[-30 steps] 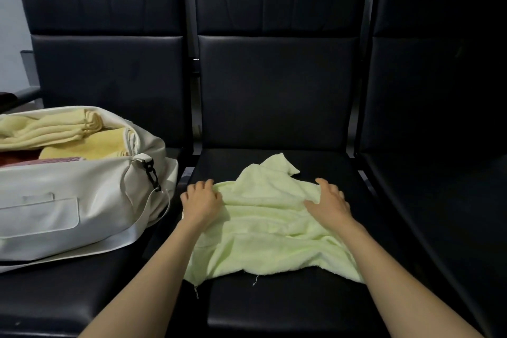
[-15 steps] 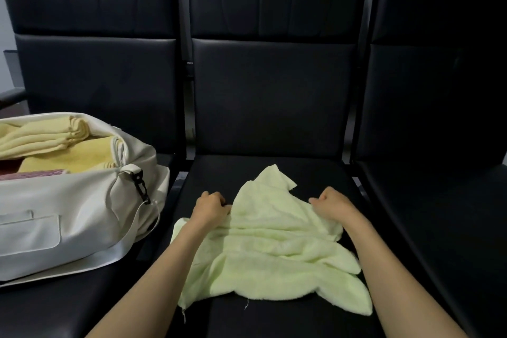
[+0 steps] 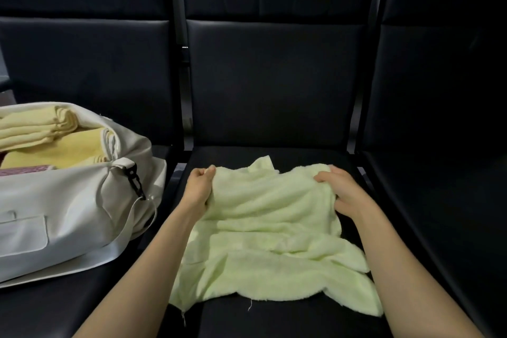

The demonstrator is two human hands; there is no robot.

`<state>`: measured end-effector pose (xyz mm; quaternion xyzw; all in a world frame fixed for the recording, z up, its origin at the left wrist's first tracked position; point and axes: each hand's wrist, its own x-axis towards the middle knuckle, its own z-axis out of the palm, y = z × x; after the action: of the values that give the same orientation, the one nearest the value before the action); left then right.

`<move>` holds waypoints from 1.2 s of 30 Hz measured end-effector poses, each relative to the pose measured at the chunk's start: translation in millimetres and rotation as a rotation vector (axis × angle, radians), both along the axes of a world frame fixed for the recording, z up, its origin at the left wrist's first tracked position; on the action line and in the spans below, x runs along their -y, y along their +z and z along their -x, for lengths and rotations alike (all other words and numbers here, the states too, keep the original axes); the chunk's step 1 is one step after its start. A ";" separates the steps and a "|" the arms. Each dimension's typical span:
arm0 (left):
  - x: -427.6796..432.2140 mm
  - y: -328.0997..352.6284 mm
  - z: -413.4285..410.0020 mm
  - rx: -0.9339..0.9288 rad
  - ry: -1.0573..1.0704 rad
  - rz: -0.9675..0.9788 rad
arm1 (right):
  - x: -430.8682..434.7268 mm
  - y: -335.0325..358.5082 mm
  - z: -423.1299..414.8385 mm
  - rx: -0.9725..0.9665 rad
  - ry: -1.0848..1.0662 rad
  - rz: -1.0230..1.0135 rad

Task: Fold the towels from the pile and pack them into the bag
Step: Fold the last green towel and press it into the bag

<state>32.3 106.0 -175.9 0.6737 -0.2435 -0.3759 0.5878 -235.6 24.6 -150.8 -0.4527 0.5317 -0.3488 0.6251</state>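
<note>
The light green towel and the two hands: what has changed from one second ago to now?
A second ago both hands rested on top of the light green towel. Now the left hand and the right hand grip its far edge and have moved apart, which spreads that edge wider on the seat. The white bag with the folded yellow towels stays as it was.

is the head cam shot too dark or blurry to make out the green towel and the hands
Head view: dim and uneven, with the black seats sinking into near-featureless dark toward the right edge. The pale green towel and white bag read brightly without glare. The left hand and right hand look sharp. The seat-back lines lean slightly, from the wide angle.
</note>
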 end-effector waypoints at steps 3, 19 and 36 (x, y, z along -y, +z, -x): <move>-0.8 6.4 -0.6 0.156 0.117 0.123 | 0.5 -0.8 3.2 -0.086 -0.216 0.365; -58.7 17.6 68.9 0.941 -1.102 -0.532 | -75.3 -0.4 12.4 -0.845 0.949 0.282; -74.5 8.6 60.7 1.136 -0.992 -0.375 | -111.6 -10.1 44.1 -0.994 0.944 0.676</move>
<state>-28.4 180.5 -167.3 0.6636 -0.7128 -0.2269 0.0119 -279.7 136.2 -160.9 -0.9023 0.3649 0.0563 0.2225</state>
